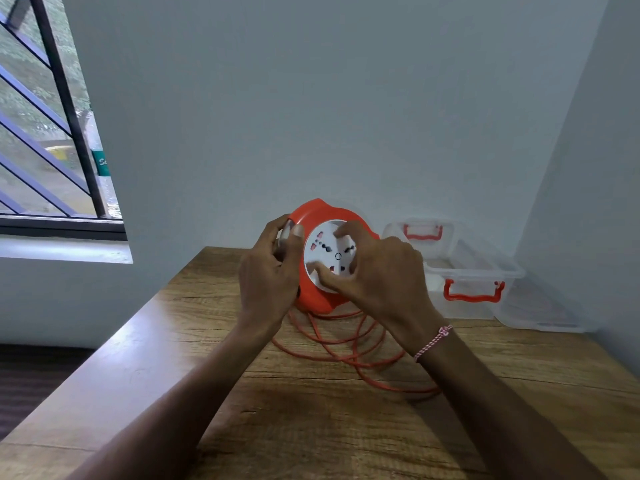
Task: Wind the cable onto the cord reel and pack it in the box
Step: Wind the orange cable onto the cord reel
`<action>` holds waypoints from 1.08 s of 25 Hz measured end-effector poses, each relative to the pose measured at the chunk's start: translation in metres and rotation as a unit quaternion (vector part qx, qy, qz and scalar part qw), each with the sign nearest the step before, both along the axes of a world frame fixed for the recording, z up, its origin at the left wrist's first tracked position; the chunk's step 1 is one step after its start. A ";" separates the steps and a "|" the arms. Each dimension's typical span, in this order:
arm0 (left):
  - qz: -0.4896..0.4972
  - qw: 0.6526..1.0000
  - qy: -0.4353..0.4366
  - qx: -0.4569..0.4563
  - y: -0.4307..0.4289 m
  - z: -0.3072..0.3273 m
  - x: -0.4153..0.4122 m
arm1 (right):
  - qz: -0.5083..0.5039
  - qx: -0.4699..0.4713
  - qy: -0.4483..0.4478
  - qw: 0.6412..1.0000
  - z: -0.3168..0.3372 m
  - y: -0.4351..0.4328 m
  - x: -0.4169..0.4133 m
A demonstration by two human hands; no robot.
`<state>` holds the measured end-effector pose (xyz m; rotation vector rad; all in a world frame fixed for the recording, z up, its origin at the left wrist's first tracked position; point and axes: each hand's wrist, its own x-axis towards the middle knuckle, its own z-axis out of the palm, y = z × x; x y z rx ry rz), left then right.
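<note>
An orange cord reel [313, 216] with a white socket face [325, 251] is held upright above the wooden table [311, 410], its face turned toward me. My left hand [270, 271] grips the reel's left rim, thumb on the front. My right hand [381, 268] has its fingers and thumb curled on the white socket disc. Loose orange cable [349, 344] lies in loops on the table below the reel. A clear plastic box [464, 271] with orange latches stands open at the back right.
The box's clear lid [540, 313] lies flat to the right of the box, by the right wall. A wall stands just behind the table. A barred window [52, 133] is at the left. The table's left edge drops to the floor.
</note>
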<state>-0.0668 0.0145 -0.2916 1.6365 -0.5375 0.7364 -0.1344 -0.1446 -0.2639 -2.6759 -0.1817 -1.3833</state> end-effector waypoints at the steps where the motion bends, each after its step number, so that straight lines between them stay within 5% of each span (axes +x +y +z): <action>1: 0.001 1.000 -0.002 0.005 -0.001 -0.001 0.000 | 0.004 0.082 0.006 0.997 -0.001 0.005 0.002; 3: 0.003 1.000 -0.002 0.014 -0.002 -0.002 0.000 | 0.018 0.217 0.036 0.975 -0.003 0.008 0.007; 5: 0.002 1.000 0.003 0.013 -0.002 -0.002 0.001 | 0.034 0.253 0.047 0.966 -0.001 0.005 0.007; 8: -0.010 1.000 0.017 0.000 0.001 0.001 0.004 | 0.052 0.067 -0.006 0.996 0.004 -0.008 0.003; 11: -0.008 0.999 0.037 -0.011 0.008 0.005 0.009 | 0.062 -0.141 0.035 0.987 0.011 -0.020 0.000; 16: -0.007 0.999 0.031 0.010 0.008 0.004 0.007 | 0.018 -0.260 0.060 0.964 0.008 -0.019 -0.001; 21: 0.004 1.000 0.016 0.015 0.003 0.002 0.003 | 0.031 -0.158 -0.010 0.987 0.002 -0.015 0.000; 27: 0.008 0.999 0.021 0.023 -0.003 0.000 -0.002 | 0.031 0.160 0.016 0.986 -0.006 0.001 0.008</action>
